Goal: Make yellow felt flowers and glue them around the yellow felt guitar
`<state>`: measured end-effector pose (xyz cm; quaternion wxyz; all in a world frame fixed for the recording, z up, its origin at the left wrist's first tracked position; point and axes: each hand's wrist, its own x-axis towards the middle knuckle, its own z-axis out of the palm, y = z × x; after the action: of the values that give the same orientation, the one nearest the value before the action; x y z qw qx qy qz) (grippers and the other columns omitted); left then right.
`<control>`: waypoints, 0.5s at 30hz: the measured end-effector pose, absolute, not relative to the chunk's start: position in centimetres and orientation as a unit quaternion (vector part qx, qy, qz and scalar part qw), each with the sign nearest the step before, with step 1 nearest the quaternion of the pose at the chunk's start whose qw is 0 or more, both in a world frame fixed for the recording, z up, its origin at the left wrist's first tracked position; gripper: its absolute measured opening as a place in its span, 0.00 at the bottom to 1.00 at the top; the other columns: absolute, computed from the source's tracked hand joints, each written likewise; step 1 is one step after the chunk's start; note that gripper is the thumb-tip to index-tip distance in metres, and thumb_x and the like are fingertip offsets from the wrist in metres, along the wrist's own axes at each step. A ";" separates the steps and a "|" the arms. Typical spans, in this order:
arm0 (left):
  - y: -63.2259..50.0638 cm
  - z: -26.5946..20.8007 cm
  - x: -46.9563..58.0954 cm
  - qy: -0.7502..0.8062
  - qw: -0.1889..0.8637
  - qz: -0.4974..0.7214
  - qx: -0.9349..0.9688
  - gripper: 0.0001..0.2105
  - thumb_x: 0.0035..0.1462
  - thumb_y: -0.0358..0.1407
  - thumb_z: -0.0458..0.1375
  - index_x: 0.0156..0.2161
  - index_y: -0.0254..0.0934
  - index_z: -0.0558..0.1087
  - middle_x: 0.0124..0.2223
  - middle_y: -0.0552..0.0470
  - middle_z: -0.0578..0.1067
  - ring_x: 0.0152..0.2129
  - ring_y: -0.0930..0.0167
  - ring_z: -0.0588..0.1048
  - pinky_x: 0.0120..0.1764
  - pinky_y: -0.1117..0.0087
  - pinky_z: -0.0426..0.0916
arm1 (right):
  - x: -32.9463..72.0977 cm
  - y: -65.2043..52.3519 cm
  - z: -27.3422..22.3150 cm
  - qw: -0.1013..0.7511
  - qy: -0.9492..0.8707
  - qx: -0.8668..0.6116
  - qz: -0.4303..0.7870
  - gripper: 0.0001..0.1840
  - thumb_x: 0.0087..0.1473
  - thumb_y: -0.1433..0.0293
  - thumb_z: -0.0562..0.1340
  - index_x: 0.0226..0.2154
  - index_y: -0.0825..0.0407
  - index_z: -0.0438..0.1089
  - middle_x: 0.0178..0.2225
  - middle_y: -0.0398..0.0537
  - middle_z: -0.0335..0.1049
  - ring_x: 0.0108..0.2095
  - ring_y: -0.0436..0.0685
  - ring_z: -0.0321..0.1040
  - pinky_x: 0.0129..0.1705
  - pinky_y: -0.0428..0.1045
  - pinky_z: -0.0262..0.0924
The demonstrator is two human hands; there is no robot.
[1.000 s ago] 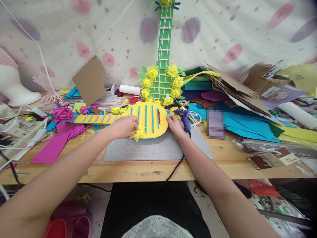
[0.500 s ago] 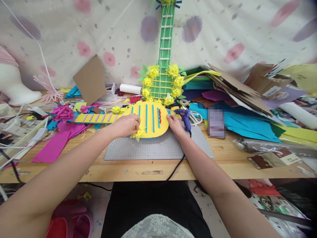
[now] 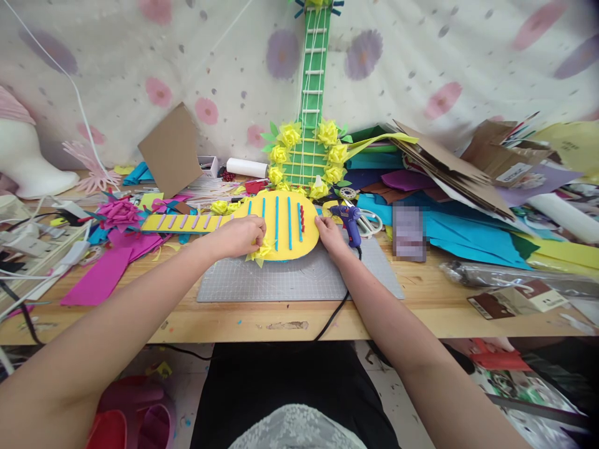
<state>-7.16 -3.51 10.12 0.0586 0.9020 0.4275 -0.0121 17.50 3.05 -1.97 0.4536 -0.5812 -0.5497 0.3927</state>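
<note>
A yellow paper model guitar (image 3: pixel 283 227) lies across the grey cutting mat (image 3: pixel 299 287), its neck pointing left. Blue strips cross its body, and a short row of red pieces sits near the right end. My left hand (image 3: pixel 241 237) is closed at the near edge of the body, its fingers pressed on a yellow paper flower (image 3: pixel 266 249); the fingertips are partly hidden. At the body's right end, my right hand (image 3: pixel 331 236) grips the rim, with the thumb on top and the other fingers mostly out of sight. Just beyond that hand is a blue glue gun (image 3: pixel 349 221).
A green model guitar (image 3: pixel 309 146) ringed with yellow flowers leans against the back curtain. Magenta paper (image 3: pixel 100 277) and a pink flower (image 3: pixel 120 212) lie left. Blue paper sheets (image 3: pixel 468 234) and stacked cardboard (image 3: pixel 458 168) fill the right. A black cord (image 3: pixel 334 315) hangs over the front edge.
</note>
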 end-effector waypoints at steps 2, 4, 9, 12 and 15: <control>-3.6 10.1 -7.2 0.425 0.056 -0.011 0.903 0.07 0.47 0.28 0.54 0.25 0.37 0.74 0.38 0.53 0.72 0.35 0.73 0.69 0.34 0.73 0.60 | 17.4 2.8 -1.6 0.444 -0.529 -0.598 0.406 0.22 0.46 0.50 0.53 0.32 0.50 0.64 0.34 0.49 0.70 0.37 0.59 0.67 0.40 0.55 0.60; -3.6 10.1 -7.3 0.423 0.054 -0.008 0.905 0.07 0.47 0.28 0.54 0.25 0.37 0.74 0.37 0.53 0.71 0.35 0.73 0.69 0.34 0.73 0.60 | 17.3 2.6 -1.2 0.439 -0.521 -0.603 0.414 0.21 0.46 0.51 0.54 0.33 0.50 0.64 0.34 0.48 0.70 0.38 0.59 0.67 0.40 0.55 0.60; -3.7 9.8 -7.3 0.421 0.048 -0.004 0.906 0.07 0.47 0.29 0.54 0.24 0.37 0.74 0.37 0.52 0.71 0.36 0.72 0.69 0.34 0.73 0.60 | 17.1 2.2 -0.6 0.439 -0.519 -0.603 0.418 0.20 0.47 0.52 0.54 0.33 0.50 0.64 0.35 0.49 0.70 0.39 0.59 0.66 0.40 0.54 0.59; -3.7 9.8 -7.4 0.417 0.048 -0.001 0.908 0.07 0.48 0.29 0.54 0.25 0.37 0.74 0.37 0.52 0.71 0.36 0.72 0.69 0.35 0.73 0.60 | 17.0 2.2 -0.5 0.437 -0.522 -0.605 0.413 0.19 0.47 0.52 0.53 0.32 0.50 0.64 0.35 0.49 0.69 0.39 0.59 0.66 0.41 0.54 0.59; -3.7 10.5 -7.8 0.408 0.073 0.008 0.910 0.08 0.50 0.31 0.54 0.27 0.38 0.75 0.39 0.52 0.72 0.36 0.72 0.69 0.38 0.72 0.61 | 17.0 2.2 -0.6 0.436 -0.521 -0.605 0.414 0.19 0.47 0.52 0.53 0.32 0.50 0.63 0.36 0.48 0.69 0.38 0.58 0.66 0.40 0.54 0.60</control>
<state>-7.81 -3.72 10.45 0.0733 0.9098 0.4085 0.0077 17.01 2.23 -0.55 0.4360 -0.6052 -0.5214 0.4145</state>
